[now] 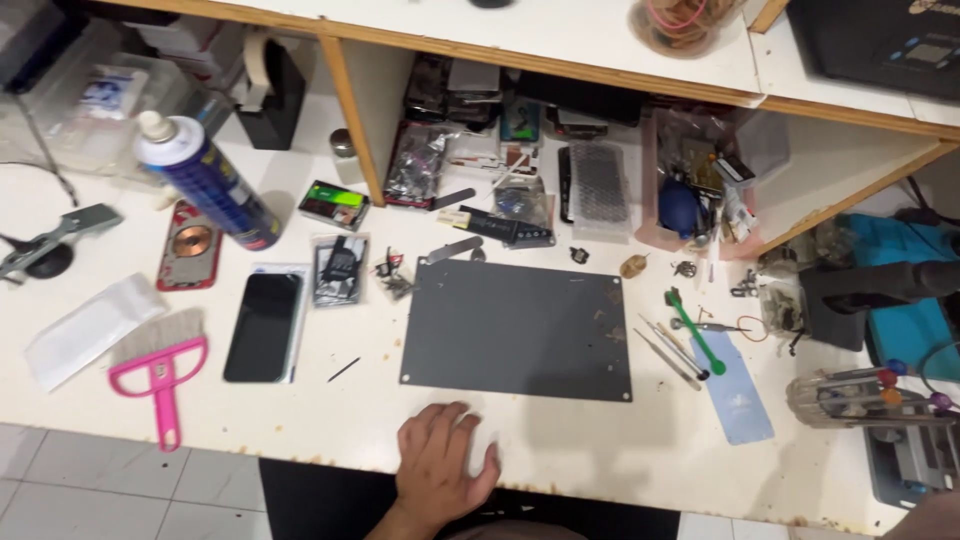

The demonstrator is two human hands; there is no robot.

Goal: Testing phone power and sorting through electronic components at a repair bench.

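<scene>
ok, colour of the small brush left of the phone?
Pink brush, pale bristles; head view shows it best.

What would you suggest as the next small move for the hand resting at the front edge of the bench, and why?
Probably the left hand should reach left and forward for the black phone. The hand lies flat and empty on the white bench, just below the bare grey mat, and the phone lies face up nearby, left of the mat. The right hand is not in view.
</scene>
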